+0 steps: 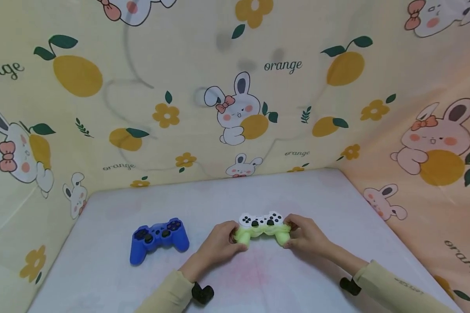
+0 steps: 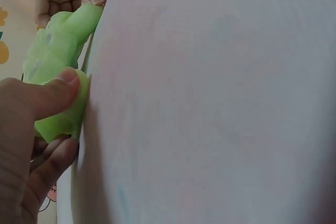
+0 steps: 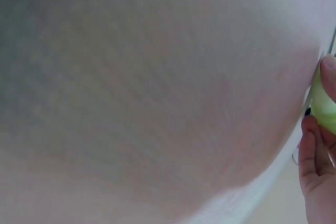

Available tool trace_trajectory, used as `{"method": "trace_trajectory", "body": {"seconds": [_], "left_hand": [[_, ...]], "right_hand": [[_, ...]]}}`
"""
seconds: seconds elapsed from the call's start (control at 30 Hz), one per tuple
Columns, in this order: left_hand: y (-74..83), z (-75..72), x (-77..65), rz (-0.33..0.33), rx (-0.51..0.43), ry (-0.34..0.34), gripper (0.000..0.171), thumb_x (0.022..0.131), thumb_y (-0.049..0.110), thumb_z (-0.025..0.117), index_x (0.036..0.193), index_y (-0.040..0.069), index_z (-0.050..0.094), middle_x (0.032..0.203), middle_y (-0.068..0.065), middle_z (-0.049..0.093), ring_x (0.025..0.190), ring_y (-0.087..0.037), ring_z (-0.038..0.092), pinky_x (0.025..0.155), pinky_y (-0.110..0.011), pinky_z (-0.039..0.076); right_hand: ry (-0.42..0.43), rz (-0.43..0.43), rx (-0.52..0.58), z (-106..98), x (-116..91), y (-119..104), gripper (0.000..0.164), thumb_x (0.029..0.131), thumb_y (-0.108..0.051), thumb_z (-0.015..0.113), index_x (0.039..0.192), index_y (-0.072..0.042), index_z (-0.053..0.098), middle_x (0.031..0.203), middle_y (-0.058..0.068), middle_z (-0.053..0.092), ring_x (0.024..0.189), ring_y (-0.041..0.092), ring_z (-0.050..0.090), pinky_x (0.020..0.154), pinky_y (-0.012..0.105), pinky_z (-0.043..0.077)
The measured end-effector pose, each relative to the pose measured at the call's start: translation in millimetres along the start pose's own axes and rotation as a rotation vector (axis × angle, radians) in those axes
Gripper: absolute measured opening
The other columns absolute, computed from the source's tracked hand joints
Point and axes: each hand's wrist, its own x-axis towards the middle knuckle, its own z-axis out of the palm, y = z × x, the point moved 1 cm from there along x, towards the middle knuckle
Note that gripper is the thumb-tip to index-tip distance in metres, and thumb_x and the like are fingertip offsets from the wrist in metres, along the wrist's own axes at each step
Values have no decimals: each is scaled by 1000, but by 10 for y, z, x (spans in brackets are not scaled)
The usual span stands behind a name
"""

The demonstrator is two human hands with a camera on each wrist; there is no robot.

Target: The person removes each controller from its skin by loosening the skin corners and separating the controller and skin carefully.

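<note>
A game controller [image 1: 262, 229] with a white face, black buttons and a light green silicone cover is at the middle of the table, its handles toward the person. My left hand [image 1: 219, 240] grips its left handle, thumb on the near side and fingers curled behind. On the other handle, my right hand [image 1: 306, 237] pinches the green cover between thumb and fingers. The left wrist view shows the green cover [image 2: 52, 51] from the side, close to the tabletop. At the edge of the right wrist view, only part of the right hand [image 3: 319, 174] and cover [image 3: 321, 103] appears.
A blue game controller [image 1: 159, 239] lies on the table left of the left hand. The white tabletop [image 1: 254, 278] has faint pink stains. Cloth walls [image 1: 203, 56] printed with rabbits and oranges rise at the back and both sides.
</note>
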Motion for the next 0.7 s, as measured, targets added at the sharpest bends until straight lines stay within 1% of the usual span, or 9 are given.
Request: {"method": "trace_trajectory", "body": {"seconds": [0.1,0.17,0.23,0.3,0.37,0.47,0.53,0.63,0.7], "left_hand": [[30,6,9,8,58,2,34,77,26,86,85,14,54,73,3,51,64,-6,43,55,-21,38],[53,18,21,0,81,8,34,78,27,85,83,15,53,72,3,50,64,-6,42,54,-21,37],[65,43,39,-11,78,20,35,77,26,86,85,15,54,72,3,51,64,-6,43,55,-21,38],[83,63,54,-26,55,28,36,76,26,87,88,13,56,74,2,53,65,-6,44,56,-20,39],[96,76,55,-47,32,31,39,74,25,88,92,12,57,75,1,55,66,-6,46,56,-20,41],[114,80,34,-74,21,21,43,72,25,90,96,9,58,77,2,55,67,-7,49,57,-19,43],[114,76,17,-74,33,19,43,72,26,90,95,9,58,77,3,55,67,-7,49,57,-19,43],[101,57,2,-63,63,20,39,74,26,88,91,11,56,75,3,54,65,-6,47,56,-19,42],[86,34,-8,-73,73,17,38,74,26,87,87,13,54,72,4,53,64,-5,45,55,-20,40]], "right_hand": [[0,7,2,-13,6,6,53,58,-14,96,98,-18,61,92,-10,63,83,11,62,75,36,53],[-2,31,2,-29,2,6,53,58,-14,96,97,-19,61,92,-11,63,84,11,62,76,35,54],[2,59,-8,-47,-8,8,54,58,-14,96,97,-19,60,92,-11,63,84,11,62,75,34,54],[7,82,-24,-61,-20,14,55,57,-13,96,98,-20,60,92,-11,62,84,11,61,75,33,53],[8,86,-28,-66,-31,21,56,57,-14,96,98,-19,59,92,-11,61,84,11,60,74,32,53],[2,56,-15,-55,-40,28,55,57,-14,96,99,-17,60,93,-9,62,84,12,61,74,31,53],[-5,32,4,-44,-38,23,54,58,-13,96,99,-17,60,93,-8,62,84,11,61,73,30,53],[-25,-2,18,-27,-18,11,53,61,-10,94,100,-17,60,93,-8,62,83,11,61,73,30,53],[-41,-25,27,-17,9,1,52,62,-9,93,100,-17,59,92,-8,62,82,12,62,72,30,53]]}}
